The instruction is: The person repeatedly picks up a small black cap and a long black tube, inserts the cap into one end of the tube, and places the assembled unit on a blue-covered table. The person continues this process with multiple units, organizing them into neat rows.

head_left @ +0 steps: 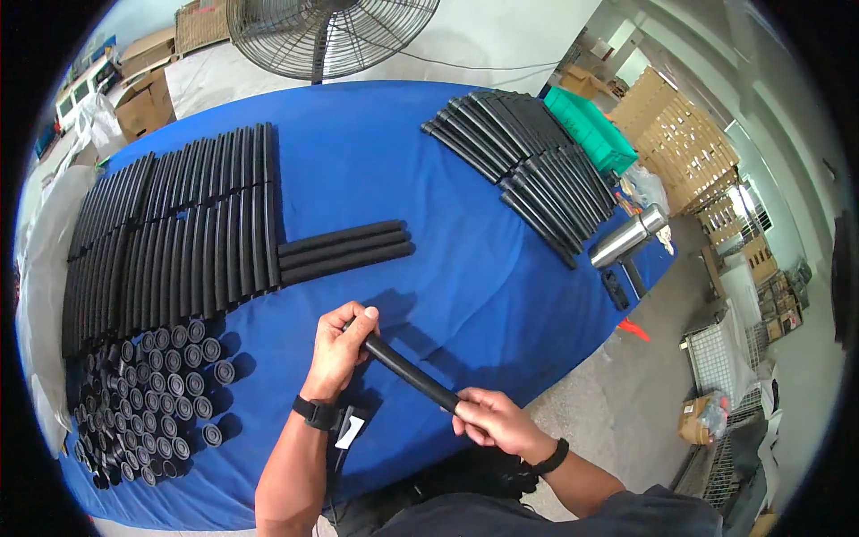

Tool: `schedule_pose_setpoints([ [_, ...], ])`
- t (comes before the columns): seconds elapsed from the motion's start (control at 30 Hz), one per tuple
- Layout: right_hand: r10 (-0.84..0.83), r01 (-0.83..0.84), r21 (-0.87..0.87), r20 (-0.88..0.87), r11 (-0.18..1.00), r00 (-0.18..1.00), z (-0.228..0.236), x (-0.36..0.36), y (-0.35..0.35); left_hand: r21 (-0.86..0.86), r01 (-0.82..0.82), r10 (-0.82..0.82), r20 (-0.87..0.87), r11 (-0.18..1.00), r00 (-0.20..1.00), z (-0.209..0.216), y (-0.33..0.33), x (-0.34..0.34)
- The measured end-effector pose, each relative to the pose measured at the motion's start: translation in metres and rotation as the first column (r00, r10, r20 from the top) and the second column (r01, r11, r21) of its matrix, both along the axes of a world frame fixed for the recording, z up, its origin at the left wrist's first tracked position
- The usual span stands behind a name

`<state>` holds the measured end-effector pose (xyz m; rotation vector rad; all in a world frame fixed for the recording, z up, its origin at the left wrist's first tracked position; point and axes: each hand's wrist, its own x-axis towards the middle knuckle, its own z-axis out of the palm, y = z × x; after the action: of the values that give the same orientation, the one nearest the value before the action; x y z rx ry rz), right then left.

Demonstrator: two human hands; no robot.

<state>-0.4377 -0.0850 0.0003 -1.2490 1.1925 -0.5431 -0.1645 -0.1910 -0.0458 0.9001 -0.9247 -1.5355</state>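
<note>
Slanting over the near part of the blue-covered table is a smooth black tube (410,371), held in both hands. At its upper left end my left hand (340,347) is closed round it, thumb pressed near the tip. Fingers of my right hand (497,421) wrap the lower right end and hide it. Beyond my left hand, three matt black rods (344,251), foam-like in look, lie side by side. They meet a large block of similar upright black rods (197,224). Many black round ringed caps (170,385) stand left of my left forearm.
Glossy black tubes (528,161) lie in rows at the far right. Near them are a green crate (591,130), a steel flask (629,236) and a dark-handled tool (633,277). A white tag (350,432) lies beside my left wrist. A fan (331,36) stands behind the table.
</note>
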Motion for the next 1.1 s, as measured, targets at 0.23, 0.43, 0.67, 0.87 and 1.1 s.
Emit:
schedule_pose_setpoints([
  [0.23,-0.043,0.004,0.195,0.200,0.981,0.979,-0.002,-0.008,-0.007,-0.009,-0.020,0.020,0.062,1.000,0.998,0.003,0.001,0.001],
  [0.43,-0.026,-0.141,-0.447,-0.348,0.883,0.937,0.003,0.009,0.001,-0.007,-0.027,0.027,0.086,1.000,0.996,0.000,0.000,0.000],
  [0.67,-0.115,-0.166,0.590,0.409,0.790,0.906,-0.005,-0.021,-0.018,-0.013,-0.041,0.042,0.015,0.999,0.999,0.004,0.000,-0.004],
  [0.87,-0.046,0.047,-0.172,0.011,0.984,0.999,-0.008,0.002,-0.011,0.007,-0.060,0.059,0.045,0.998,0.997,0.006,0.001,-0.002],
  [1.1,-0.065,-0.158,-0.595,-0.336,0.788,0.940,-0.005,0.011,-0.004,-0.016,-0.035,0.035,0.052,0.999,0.998,0.000,-0.001,0.000],
])
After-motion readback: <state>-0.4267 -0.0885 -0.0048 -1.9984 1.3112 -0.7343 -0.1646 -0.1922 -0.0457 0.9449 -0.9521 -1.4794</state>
